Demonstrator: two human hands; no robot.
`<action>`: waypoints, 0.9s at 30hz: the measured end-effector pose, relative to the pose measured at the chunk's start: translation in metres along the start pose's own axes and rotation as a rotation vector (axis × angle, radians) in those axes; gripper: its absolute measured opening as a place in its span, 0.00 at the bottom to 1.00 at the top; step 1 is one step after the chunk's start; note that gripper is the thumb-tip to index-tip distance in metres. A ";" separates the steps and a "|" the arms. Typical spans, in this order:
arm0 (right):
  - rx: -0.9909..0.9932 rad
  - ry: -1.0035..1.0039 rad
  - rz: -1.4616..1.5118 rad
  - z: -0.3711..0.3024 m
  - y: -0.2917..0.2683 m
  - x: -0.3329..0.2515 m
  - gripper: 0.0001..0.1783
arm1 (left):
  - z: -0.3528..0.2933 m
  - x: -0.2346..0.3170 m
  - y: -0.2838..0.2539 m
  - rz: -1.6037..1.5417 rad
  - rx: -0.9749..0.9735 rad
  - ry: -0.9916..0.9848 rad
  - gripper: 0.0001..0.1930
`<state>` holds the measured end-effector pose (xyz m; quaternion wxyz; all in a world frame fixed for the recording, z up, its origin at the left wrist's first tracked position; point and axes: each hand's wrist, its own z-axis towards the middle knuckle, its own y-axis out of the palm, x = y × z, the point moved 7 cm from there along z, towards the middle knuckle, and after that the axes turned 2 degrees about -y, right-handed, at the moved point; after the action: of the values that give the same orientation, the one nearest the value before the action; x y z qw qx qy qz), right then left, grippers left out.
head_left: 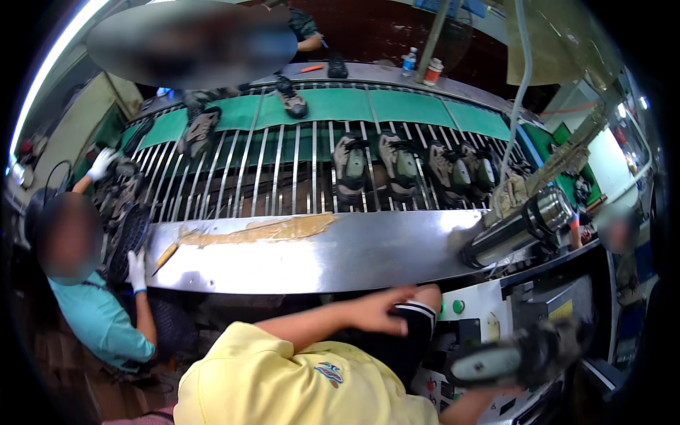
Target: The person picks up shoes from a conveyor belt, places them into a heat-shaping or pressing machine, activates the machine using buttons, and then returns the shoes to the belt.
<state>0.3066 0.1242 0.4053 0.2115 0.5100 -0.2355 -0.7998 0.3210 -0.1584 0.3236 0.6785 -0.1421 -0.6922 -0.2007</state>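
Observation:
My left hand (pixel 386 310) reaches across in front of my body with its fingers stretched out and nothing in them, close to my bare knee. At the lower right, my right hand (pixel 489 398) is under a dark shoe (pixel 524 358) with a pale grey-green oval patch showing, and grips it from below. Motion blurs the shoe, and most of the fingers are hidden behind it. It is over a machine with a white control panel (pixel 489 301) and a green button (pixel 458 306).
Ahead lies a steel ledge (pixel 382 248) with brown tape and a wooden-handled tool (pixel 166 256). Behind it several shoes (pixel 350 170) stand on a roller conveyor (pixel 269 170). A steel thermos (pixel 520 225) lies tilted at right. A gloved co-worker (pixel 106 312) handles a shoe at left.

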 end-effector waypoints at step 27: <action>-0.686 1.195 -0.358 -0.109 0.094 0.222 0.29 | -0.247 -0.047 -0.155 0.293 1.333 -0.047 0.40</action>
<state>0.3288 -0.0973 0.2615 0.3187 0.7966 0.2732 -0.4350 0.4681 -0.4078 0.2633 0.6260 0.2093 -0.6562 0.3657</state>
